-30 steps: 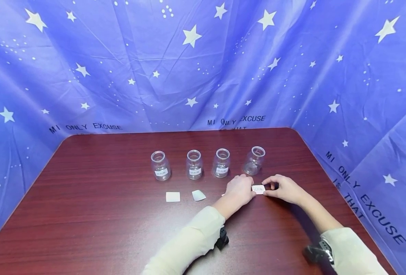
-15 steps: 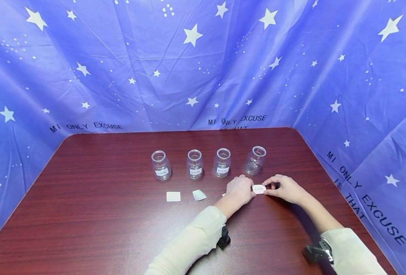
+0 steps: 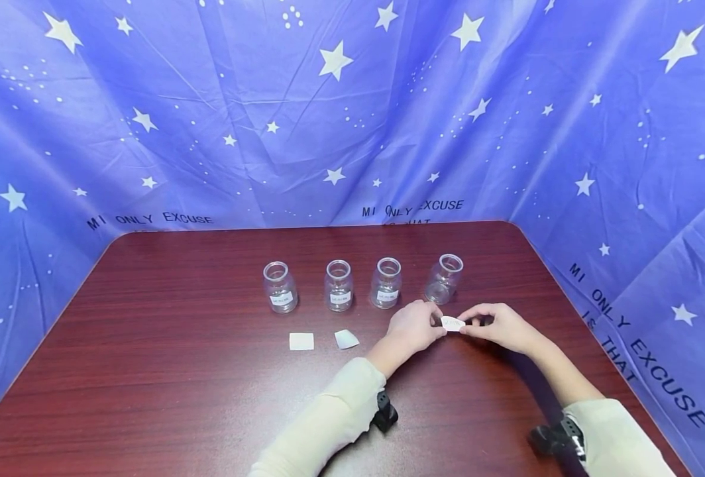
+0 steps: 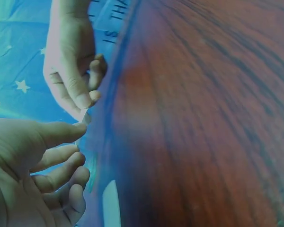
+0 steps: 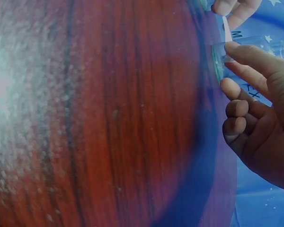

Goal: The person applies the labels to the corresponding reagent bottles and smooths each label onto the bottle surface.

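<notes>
A small white label (image 3: 452,324) with handwriting is stretched between both hands in the head view, its upper edge bowed. My left hand (image 3: 413,327) pinches its left end between thumb and fingers; my right hand (image 3: 500,328) pinches the right end. The left wrist view shows the label (image 4: 85,118) edge-on between the fingertips, and the right wrist view shows it as a thin strip (image 5: 227,29). Just behind the hands stands an unlabelled glass jar (image 3: 443,283). To its left are three jars with white labels: a near one (image 3: 385,286), a middle one (image 3: 338,288) and a far one (image 3: 281,290).
Two white paper pieces lie on the dark red wooden table (image 3: 167,371): a flat rectangle (image 3: 301,341) and a curled one (image 3: 346,339). A white piece (image 4: 111,205) also shows below the left hand in its wrist view. A blue starry curtain (image 3: 269,119) surrounds the table.
The label has tilted and bowed in the hands, showing less of its face. My left hand has shifted slightly and now hides the white scrap that peeked out beside its wrist.
</notes>
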`<state>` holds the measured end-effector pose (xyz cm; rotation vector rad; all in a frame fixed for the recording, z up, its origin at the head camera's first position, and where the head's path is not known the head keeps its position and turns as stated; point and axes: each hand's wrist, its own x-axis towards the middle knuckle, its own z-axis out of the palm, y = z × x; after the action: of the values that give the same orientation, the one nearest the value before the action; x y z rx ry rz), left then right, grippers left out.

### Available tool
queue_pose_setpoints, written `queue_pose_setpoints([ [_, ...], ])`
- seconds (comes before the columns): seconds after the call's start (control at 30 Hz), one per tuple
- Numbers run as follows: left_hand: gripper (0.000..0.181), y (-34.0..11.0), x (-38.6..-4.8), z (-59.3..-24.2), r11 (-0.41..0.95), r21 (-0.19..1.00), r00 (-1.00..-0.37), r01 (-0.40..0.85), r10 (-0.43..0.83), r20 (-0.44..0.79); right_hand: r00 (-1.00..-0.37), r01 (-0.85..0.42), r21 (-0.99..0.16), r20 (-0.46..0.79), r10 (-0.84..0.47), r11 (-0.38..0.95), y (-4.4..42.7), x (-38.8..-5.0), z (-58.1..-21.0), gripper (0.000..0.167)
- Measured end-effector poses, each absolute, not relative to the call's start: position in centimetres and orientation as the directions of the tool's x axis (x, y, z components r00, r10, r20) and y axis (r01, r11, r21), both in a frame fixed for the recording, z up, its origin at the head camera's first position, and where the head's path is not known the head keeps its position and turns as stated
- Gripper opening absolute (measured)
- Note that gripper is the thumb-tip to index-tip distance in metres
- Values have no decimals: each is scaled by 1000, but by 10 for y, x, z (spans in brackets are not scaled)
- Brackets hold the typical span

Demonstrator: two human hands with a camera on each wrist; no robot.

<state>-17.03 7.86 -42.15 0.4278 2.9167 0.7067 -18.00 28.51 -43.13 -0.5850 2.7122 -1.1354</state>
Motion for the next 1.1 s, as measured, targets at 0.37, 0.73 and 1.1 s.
queue_pose_setpoints([
  [0.37, 21, 57, -168, -420, 578, 807, -951, 124, 302, -70, -907, -307, -755, 48, -418, 580, 277, -179, -424, 15],
  [0.73, 13, 53, -166, -423, 539, 828, -941, 157, 336, -40, -913, -313, -745, 65, -403, 589, 272, -179, -426, 15],
  [1.1, 12, 51, -167, -423, 434, 899, -963, 62, 264, -61, -928, -334, -724, 141, -345, 603, 250, -165, -400, 21],
])
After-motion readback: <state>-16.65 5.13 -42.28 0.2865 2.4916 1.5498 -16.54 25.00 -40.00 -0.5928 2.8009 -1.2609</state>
